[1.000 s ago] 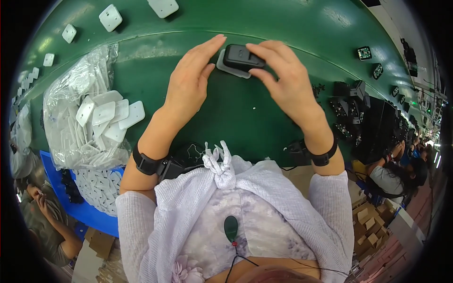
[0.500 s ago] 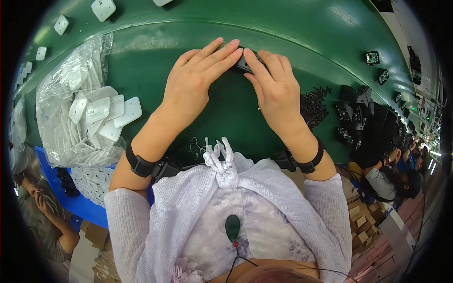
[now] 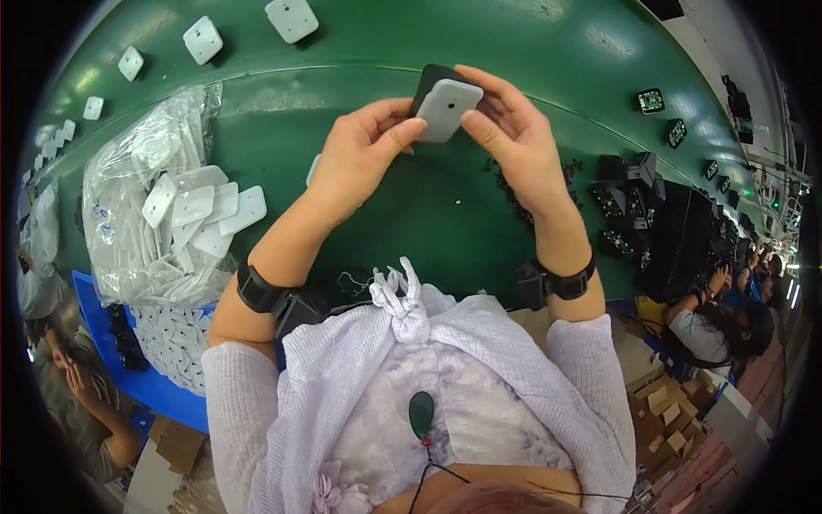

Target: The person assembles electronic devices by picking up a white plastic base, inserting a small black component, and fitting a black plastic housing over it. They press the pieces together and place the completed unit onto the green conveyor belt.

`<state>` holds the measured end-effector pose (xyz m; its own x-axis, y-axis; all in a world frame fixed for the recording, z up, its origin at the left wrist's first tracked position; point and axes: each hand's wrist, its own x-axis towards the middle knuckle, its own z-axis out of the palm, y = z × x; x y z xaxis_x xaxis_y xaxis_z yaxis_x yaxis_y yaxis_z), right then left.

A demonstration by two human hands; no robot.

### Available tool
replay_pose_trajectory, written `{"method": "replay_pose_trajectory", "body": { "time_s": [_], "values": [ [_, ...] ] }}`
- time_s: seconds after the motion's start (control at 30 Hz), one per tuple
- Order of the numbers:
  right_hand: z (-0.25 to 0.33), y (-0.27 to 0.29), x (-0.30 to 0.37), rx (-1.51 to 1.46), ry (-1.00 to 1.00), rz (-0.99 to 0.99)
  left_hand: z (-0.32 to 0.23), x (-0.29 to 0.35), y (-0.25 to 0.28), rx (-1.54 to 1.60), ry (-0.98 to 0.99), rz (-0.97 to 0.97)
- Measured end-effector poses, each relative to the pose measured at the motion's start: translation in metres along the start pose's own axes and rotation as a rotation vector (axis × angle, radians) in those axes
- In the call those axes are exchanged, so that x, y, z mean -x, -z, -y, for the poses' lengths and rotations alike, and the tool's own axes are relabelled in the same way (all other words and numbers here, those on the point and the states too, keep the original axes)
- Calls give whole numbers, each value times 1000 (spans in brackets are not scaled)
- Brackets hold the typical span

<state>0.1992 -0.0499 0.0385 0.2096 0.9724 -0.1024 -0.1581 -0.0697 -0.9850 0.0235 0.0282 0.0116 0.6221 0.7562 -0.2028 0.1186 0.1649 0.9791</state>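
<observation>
Between my two hands, lifted off the green table, is a small black box with a white cover plate. Its white face, with a small dark hole, is tilted toward me. My left hand grips the box's left side, thumb on the plate's edge. My right hand holds the right side, its thumb against the white face and fingers behind. Part of a white piece shows beside my left wrist. A scatter of tiny black parts lies near my right wrist, partly hidden by it.
A clear plastic bag of white plates lies at left, above a blue tray. White-covered pieces sit along the far left. Black housings with circuit boards are heaped at right; circuit boards stand beyond. Other people sit at right and left.
The box was low at the table under my fingers, its dark side showing. Now it is raised and turned with the white plate visible, and my hands have moved to its two sides.
</observation>
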Motion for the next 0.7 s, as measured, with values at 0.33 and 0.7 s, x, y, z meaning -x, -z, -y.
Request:
{"method": "replay_pose_trajectory", "body": {
  "time_s": [0.33,0.7],
  "values": [
    [-5,-13,-9,256,234,-24,5,15,0,253,-36,47],
    [-8,53,-158,679,183,24,17,57,54,-1092,-543,-144]
  ]
}}
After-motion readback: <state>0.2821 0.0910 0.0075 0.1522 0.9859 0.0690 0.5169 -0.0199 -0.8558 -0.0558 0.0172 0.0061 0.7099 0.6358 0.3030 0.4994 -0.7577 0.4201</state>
